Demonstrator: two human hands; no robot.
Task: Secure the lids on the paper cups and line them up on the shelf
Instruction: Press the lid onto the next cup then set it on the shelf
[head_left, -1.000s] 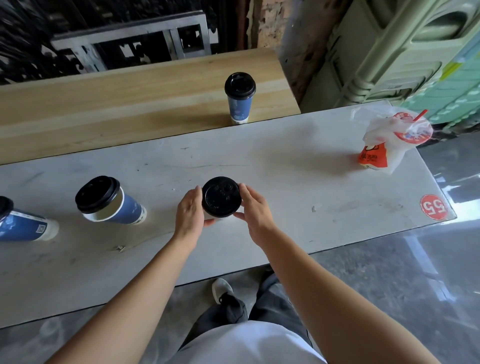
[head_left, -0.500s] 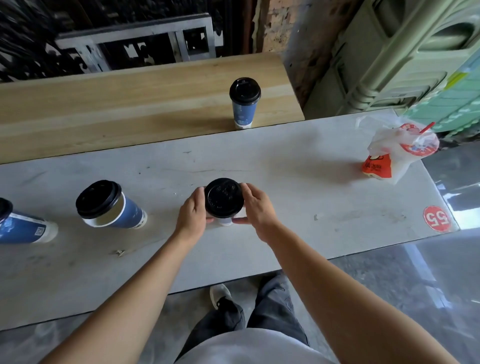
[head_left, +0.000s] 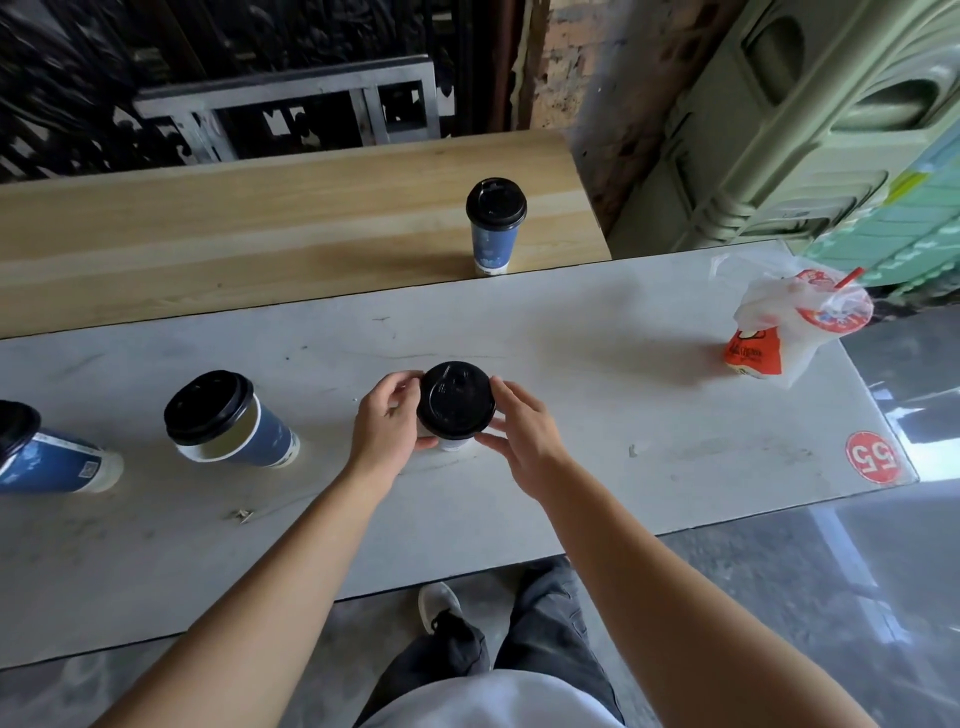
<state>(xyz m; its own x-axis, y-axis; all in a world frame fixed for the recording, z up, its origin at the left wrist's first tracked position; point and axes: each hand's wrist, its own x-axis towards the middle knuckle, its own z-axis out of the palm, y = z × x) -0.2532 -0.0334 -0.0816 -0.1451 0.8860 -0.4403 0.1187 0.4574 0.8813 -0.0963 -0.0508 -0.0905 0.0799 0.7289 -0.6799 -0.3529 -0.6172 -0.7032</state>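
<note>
We list one view: head-worn wide-angle camera, facing forward and steeply down, close above the grey table (head_left: 623, 338), taking in the wooden shelf (head_left: 260, 234) along its far side.

Grey table (head_left: 649, 415): a lidded cup (head_left: 456, 402) sits right between the fingers (head_left: 397, 388). The second cup (head_left: 228, 421) and third cup (head_left: 52, 460) are off to their left, maybe tilted, maybe just lens warp. A bagged drink (head_left: 795, 325) and a red 55 sticker (head_left: 871, 457) sit far to their right. The wooden shelf (head_left: 260, 234) beyond them holds one upright cup (head_left: 493, 228).
</note>
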